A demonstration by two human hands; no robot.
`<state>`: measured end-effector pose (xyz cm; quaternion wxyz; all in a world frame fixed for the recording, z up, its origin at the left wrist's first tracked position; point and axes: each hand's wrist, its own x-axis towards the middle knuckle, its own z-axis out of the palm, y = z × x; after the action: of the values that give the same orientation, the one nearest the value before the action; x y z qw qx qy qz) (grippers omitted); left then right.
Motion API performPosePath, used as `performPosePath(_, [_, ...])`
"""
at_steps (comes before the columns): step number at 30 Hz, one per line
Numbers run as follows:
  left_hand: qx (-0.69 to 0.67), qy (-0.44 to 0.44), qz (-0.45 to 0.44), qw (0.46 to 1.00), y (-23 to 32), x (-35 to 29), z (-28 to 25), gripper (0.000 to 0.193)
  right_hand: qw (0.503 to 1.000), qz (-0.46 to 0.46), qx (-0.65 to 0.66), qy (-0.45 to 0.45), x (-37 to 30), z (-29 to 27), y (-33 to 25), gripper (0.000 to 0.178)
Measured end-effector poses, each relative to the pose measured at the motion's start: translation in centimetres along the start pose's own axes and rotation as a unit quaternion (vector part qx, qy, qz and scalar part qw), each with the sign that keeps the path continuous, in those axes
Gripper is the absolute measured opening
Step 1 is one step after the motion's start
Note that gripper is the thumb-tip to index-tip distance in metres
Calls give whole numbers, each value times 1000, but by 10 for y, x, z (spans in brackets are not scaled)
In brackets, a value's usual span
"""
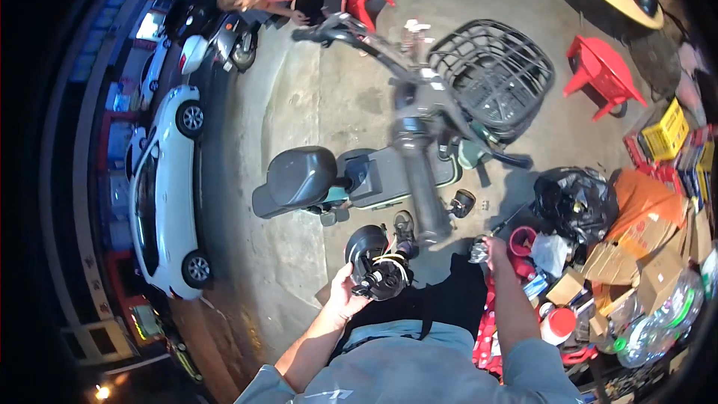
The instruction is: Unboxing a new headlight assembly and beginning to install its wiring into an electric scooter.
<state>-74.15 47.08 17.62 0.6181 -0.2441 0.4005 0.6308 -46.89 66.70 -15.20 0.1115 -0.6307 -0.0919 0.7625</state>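
Blk wire basket sits on the scooter's front; by our R side, a pink tub, contents unclear. Our L hand, fingers curled, grips a rd blk part w/ loose wires, btwn us & scooter; our R hand pinches a sm. shiny item, too blurred to ID.

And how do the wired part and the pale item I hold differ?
The wired part, in the left hand, is mostly black; the pale item, in the right hand, looks silvery or clear. The wired part is clearly bigger than the pale item. Both are held.
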Motion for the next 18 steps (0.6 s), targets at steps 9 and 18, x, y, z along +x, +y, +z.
performPosePath(9, [-45,36,28,998,50,5,-133,47,973,-186,-137,14,57,192,9,18])
performPosePath(18, [-83,67,-32,994,92,10,-200,59,934,-243,-202,170,211,248,-12,16])
